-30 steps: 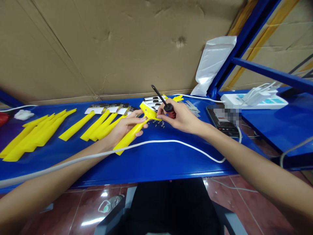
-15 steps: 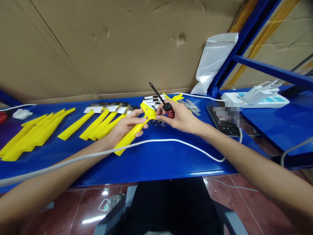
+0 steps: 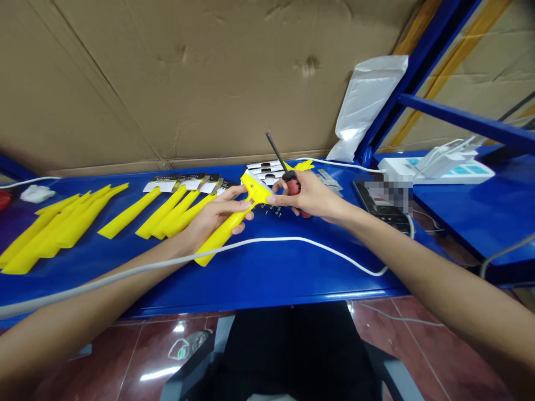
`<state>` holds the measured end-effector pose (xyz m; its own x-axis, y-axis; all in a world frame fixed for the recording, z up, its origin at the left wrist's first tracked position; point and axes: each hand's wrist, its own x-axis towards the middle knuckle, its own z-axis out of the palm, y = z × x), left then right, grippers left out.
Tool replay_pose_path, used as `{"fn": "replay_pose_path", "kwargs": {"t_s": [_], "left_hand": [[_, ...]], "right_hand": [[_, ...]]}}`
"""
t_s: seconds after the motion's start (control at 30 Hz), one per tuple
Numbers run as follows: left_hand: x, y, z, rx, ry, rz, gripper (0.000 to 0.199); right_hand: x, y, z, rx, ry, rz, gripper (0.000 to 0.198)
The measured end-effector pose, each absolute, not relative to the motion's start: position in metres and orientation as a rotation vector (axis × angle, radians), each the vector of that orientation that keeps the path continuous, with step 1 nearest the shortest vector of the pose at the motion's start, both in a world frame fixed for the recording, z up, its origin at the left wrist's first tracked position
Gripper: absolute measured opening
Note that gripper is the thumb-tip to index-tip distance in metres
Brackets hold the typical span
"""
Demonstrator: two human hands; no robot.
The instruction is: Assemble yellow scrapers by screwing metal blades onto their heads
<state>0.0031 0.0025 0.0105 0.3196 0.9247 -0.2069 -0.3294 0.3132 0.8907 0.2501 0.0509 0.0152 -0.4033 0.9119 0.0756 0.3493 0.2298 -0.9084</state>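
On the blue bench (image 3: 267, 278), the left hand (image 3: 211, 216) grips a yellow T-headed tool (image 3: 223, 231); the right hand (image 3: 313, 195), fingers curled, clasps a red-handled screwdriver (image 3: 288, 175).

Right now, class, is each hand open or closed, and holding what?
Left hand: closed around a yellow tool.
Right hand: closed, holding a screwdriver.

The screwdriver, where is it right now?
In the head view, the screwdriver is in the person's right grip, tip up, just right of the yellow tool.
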Motion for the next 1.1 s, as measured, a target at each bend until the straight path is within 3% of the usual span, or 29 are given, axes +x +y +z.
{"fn": "replay_pose_path", "kwargs": {"t_s": [0.3, 0.57, 0.87, 1.1], "left_hand": [[0.005, 0.001, 0.013, 0.851, 0.855, 0.975, 0.052], [0.002, 0.001, 0.018, 0.819, 0.819, 1.060, 0.053], [0.003, 0.001, 0.021, 0.798, 0.784, 1.148, 0.051], [0.000, 0.003, 0.018, 0.824, 0.788, 1.138, 0.051]], "right_hand": [[0.249, 0.048, 0.019, -1.208, -1.813, 1.279, 0.048], [0.251, 0.050, 0.017, -1.126, -1.811, 1.227, 0.060], [0.253, 0.056, 0.018, -1.163, -1.877, 0.992, 0.050], [0.253, 0.054, 0.023, -1.151, -1.895, 1.037, 0.037]]}}
